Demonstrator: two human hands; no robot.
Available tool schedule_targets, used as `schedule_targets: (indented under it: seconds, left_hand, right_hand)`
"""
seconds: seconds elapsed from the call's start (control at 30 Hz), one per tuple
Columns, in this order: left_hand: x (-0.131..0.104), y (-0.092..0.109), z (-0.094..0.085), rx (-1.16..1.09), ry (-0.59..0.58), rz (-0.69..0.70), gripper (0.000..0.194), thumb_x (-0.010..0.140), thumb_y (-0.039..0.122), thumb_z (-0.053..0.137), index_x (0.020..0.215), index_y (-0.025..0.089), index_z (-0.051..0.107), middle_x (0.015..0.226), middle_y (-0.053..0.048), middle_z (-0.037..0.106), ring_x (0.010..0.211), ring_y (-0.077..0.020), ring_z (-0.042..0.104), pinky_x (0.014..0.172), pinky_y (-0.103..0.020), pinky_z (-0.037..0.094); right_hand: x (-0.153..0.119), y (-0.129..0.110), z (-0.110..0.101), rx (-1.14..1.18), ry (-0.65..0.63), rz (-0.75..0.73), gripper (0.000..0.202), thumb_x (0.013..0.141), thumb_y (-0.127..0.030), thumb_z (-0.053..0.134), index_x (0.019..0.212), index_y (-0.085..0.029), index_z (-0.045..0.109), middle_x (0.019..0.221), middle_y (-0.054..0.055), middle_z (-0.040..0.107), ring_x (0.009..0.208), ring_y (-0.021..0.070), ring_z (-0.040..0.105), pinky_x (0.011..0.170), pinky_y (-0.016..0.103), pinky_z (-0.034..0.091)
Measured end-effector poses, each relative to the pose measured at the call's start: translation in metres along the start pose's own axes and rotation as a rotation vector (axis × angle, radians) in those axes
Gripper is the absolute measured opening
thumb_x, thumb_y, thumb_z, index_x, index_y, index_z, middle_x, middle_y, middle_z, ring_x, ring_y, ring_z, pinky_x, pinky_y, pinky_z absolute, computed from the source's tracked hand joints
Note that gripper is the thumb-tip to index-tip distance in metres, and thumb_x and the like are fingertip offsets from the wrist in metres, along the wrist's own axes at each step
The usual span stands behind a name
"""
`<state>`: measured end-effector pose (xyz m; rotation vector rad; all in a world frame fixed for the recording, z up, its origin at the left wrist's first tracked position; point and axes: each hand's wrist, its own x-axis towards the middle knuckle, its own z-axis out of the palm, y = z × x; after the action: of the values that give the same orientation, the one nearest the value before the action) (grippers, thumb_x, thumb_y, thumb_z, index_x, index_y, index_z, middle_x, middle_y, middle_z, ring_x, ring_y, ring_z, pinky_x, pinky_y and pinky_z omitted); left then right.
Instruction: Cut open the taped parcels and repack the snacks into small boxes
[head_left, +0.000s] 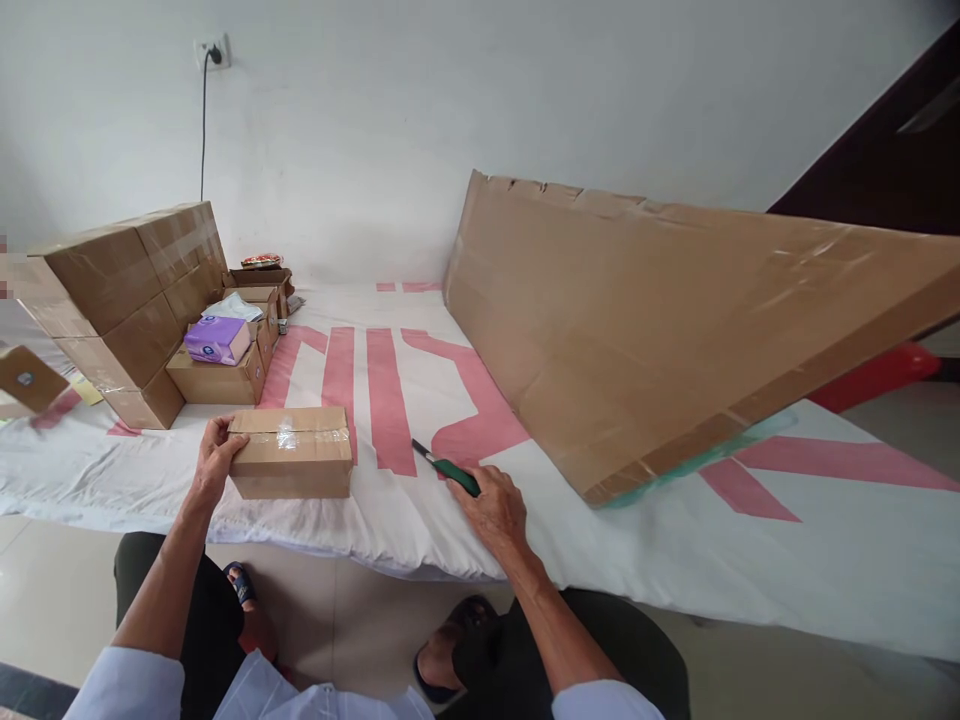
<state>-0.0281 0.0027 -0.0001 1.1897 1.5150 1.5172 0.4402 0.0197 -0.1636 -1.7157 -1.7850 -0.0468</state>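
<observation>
A small brown cardboard box [291, 470] lies on the white and red cloth near the table's front edge, with clear tape along its top seam. My left hand [216, 455] grips its left end, thumb on top. To the right of the box, my right hand [491, 505] is closed around the green handle of a box cutter [456, 474]. The cutter's tip points up and left, toward the box but apart from it.
Stacked cartons [142, 300] stand at the left, beside smaller boxes with a purple tissue pack [217, 340] on top. A large cardboard sheet [660, 320] leans at the right. Another box [31, 380] is at the far left edge. Something red [877, 378] sits behind the sheet.
</observation>
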Motion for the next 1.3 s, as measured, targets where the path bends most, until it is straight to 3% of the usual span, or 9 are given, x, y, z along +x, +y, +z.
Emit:
schedule_targets:
  seconds: [0.27,0.6,0.9,1.2,1.3]
  left_hand:
    - [-0.024,-0.002,0.02,-0.004,-0.096,0.013,0.05,0.075,0.052,0.083,0.109,0.023,0.06,0.115,-0.006,0.075,0.106,-0.028,0.072,0.09,-0.038,0.056]
    - [-0.02,-0.003,0.018,-0.138,-0.139,0.016,0.045,0.069,0.047,0.088,0.093,0.023,0.059,0.13,-0.009,0.076,0.105,-0.0268,0.071,0.087,-0.037,0.056]
    - [-0.024,0.0,0.01,-0.142,-0.257,-0.002,0.039,0.084,0.058,0.079,0.096,0.023,0.065,0.109,-0.006,0.077,0.099,-0.026,0.07,0.088,-0.037,0.055]
    - [-0.023,-0.005,0.006,-0.273,-0.44,0.004,0.029,0.077,0.029,0.08,0.104,0.022,0.073,0.124,-0.007,0.078,0.129,-0.033,0.065,0.108,-0.04,0.048]
    - [-0.024,-0.005,0.007,-0.268,-0.488,0.028,0.029,0.08,0.029,0.082,0.106,0.023,0.073,0.13,-0.007,0.077,0.135,-0.0338,0.063,0.114,-0.041,0.045]
  right_hand:
    - [-0.001,-0.002,-0.003,0.006,0.007,0.008,0.03,0.099,-0.047,0.059,0.1,-0.02,0.073,0.095,0.012,0.067,0.094,0.0309,0.059,0.082,0.039,0.042]
    - [-0.002,-0.001,-0.004,0.01,0.006,0.006,0.034,0.101,-0.05,0.052,0.094,-0.022,0.07,0.093,0.013,0.068,0.094,0.0319,0.059,0.081,0.041,0.043]
    - [-0.004,-0.008,-0.012,0.227,0.018,0.137,0.054,0.104,-0.063,0.044,0.116,-0.02,0.073,0.108,0.016,0.079,0.099,0.0323,0.07,0.085,0.04,0.051]
    - [-0.004,-0.011,-0.014,0.289,0.006,0.209,0.066,0.1,-0.074,0.042,0.115,-0.019,0.076,0.106,0.018,0.082,0.096,0.0334,0.073,0.083,0.04,0.053]
    - [-0.004,-0.013,-0.014,0.295,-0.004,0.224,0.065,0.098,-0.074,0.043,0.113,-0.019,0.076,0.106,0.017,0.082,0.096,0.0341,0.074,0.084,0.041,0.053]
